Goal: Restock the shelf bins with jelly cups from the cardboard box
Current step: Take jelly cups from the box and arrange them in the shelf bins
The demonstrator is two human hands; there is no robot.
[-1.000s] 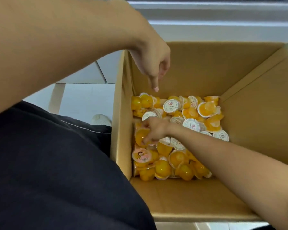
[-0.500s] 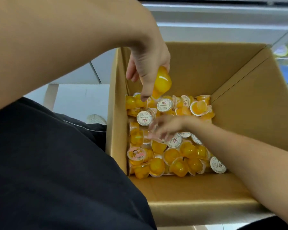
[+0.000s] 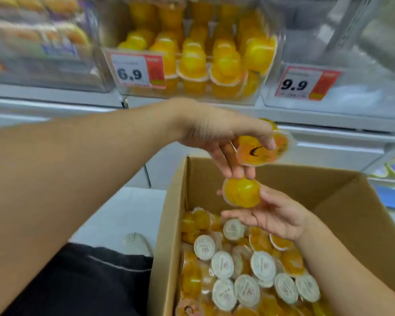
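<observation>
The open cardboard box [image 3: 167, 236] stands at the lower right, its bottom covered with several orange jelly cups [image 3: 224, 265]. Above the box, my left hand [image 3: 212, 133] pinches a jelly cup [image 3: 263, 149] whose printed lid faces me. Just under its fingertips a second jelly cup [image 3: 242, 192] sits in my right hand [image 3: 274, 213], held between thumb and forefinger while the other fingers stretch out palm up. The left fingertips touch that cup's top. A clear shelf bin [image 3: 192, 55] full of orange jelly cups stands above, with a 6.9 price tag [image 3: 136, 70].
A clear bin with a 9.9 tag [image 3: 306, 83] stands to the right of the jelly bin, and a bin of wrapped snacks [image 3: 39, 37] to its left. White shelf edges [image 3: 328, 124] run below them. My dark-clothed leg [image 3: 78, 281] presses against the box's left wall.
Both hands have risen out of the box, each with a jelly cup. My view has tilted up from the box to the shelf bins.
</observation>
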